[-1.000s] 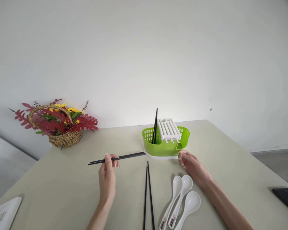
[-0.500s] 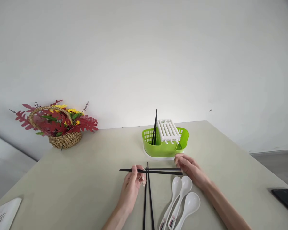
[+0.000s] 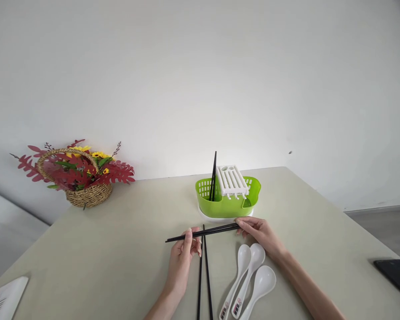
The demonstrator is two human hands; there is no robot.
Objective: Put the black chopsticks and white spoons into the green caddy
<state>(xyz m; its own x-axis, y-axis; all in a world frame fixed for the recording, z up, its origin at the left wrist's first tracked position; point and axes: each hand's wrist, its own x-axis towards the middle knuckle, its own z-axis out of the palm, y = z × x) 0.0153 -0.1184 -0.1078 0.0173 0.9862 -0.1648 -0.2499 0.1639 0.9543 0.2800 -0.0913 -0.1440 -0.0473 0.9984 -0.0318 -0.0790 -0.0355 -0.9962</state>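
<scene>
Between my two hands a pair of black chopsticks (image 3: 216,230) is held nearly level, the right end slightly higher. My left hand (image 3: 186,253) is closed around them near their left end. The fingers of my right hand (image 3: 253,230) pinch their right end. Under this pair, another two black chopsticks (image 3: 207,275) lie lengthwise on the table. Three white spoons (image 3: 265,281) rest to the right of those, bowls pointing away from me. Just beyond my hands stands a green basket (image 3: 226,208) with a white slotted rack (image 3: 232,181) on top; black chopsticks (image 3: 214,175) lean upright in its left part.
A wicker basket of artificial flowers (image 3: 90,193) stands at the table's back left, by the wall. At the right edge lies a black phone (image 3: 395,273). A white printed object (image 3: 6,298) is at the near left.
My right hand has moved a little left and closed on the right end of the chopsticks. That end has risen, and the two sticks have come together.
</scene>
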